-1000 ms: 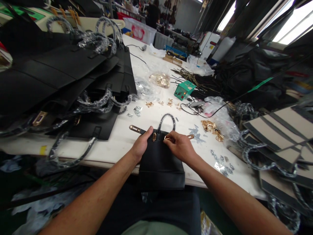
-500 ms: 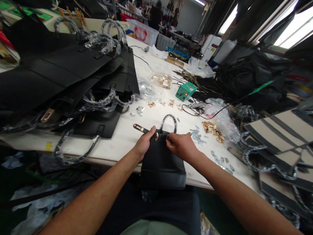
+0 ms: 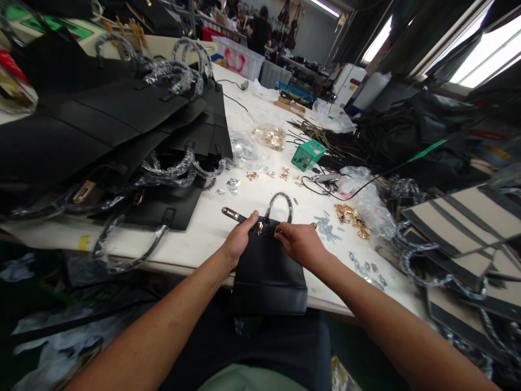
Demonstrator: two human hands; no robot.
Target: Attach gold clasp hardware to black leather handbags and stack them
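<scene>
A small black handbag (image 3: 268, 271) lies at the table's front edge, its bottom toward me. Its arched handle (image 3: 280, 200) is wrapped in clear plastic and points away. My left hand (image 3: 239, 239) grips the bag's upper left edge, thumb on top. Beside that thumb sits a gold clasp (image 3: 259, 228), and a black strap with a gold plate (image 3: 231, 213) sticks out to the left. My right hand (image 3: 299, 241) is closed in a pinch at the upper right of the bag, on a small gold piece (image 3: 278, 230) mostly covered by the fingers.
Large black bags (image 3: 122, 125) are piled on the left. Gold fittings (image 3: 350, 217) and flat metal plates (image 3: 328, 227) lie to the right. Farther back stand a green control box (image 3: 308, 156) and a plastic bag of gold parts (image 3: 268, 136). Stacked panels (image 3: 468, 217) fill the right side.
The right hand's fingers have shifted very slightly at the gold piece. My left hand keeps its hold, and the handbag stays in nearly the same place.
</scene>
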